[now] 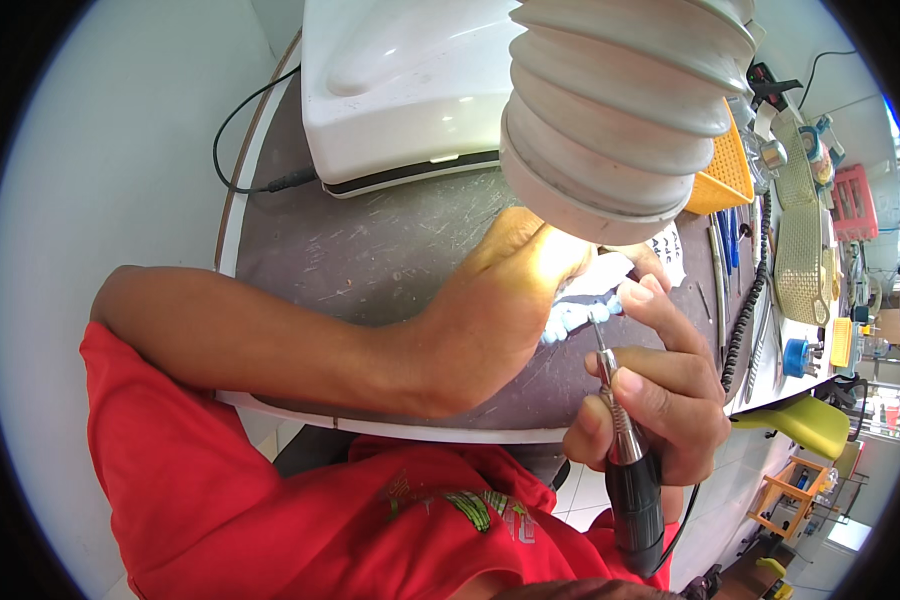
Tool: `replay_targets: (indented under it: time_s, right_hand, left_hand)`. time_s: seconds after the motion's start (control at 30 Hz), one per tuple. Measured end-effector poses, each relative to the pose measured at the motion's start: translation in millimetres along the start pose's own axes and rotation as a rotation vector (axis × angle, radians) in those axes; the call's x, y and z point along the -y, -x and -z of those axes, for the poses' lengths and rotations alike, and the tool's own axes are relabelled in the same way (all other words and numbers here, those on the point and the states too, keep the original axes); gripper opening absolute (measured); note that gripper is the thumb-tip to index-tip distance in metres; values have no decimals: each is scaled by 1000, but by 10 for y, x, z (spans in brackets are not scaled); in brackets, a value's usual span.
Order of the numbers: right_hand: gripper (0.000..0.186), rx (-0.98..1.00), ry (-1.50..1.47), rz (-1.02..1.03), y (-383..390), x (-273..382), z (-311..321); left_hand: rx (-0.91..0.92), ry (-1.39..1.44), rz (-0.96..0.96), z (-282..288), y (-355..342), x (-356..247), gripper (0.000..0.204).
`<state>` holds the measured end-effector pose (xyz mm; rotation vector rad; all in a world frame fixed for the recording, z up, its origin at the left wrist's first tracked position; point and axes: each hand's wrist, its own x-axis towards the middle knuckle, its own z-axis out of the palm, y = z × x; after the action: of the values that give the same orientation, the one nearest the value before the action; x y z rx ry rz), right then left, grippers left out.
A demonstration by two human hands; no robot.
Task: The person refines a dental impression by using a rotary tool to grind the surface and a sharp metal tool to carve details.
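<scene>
My left hand is closed on a small white model with a row of pale blue tooth-shaped pieces, in bright light under the ribbed hose's mouth. My right hand grips a rotary handpiece with a silver nose and black body; its thin bit reaches up to the blue pieces, and my raised finger lies beside them. A white printed sheet lies behind my hands. The left hand's fingertips are mostly hidden.
A white machine sits at the back of the grey worktop, below the large ribbed hose. A yellow basket, tools, a coiled cord and mesh baskets line the right. A yellow-green chair stands beyond.
</scene>
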<state>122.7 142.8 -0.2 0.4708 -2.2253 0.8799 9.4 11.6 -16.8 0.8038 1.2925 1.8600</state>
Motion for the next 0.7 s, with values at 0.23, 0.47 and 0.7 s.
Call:
replay_targets:
  time_s: [0.23,0.47,0.7]
  right_hand:
    - [24,-22,47,33,-32,-6,-30]
    - [24,-14,51,35,-39,2,-41]
    - [24,-27,52,29,-29,-5,-43]
  left_hand:
    - [5,0,44,29,3,-21,54]
    - [-26,-9,73,26,15,-15,50]
    - [-31,-22,75,25,12,-10,49]
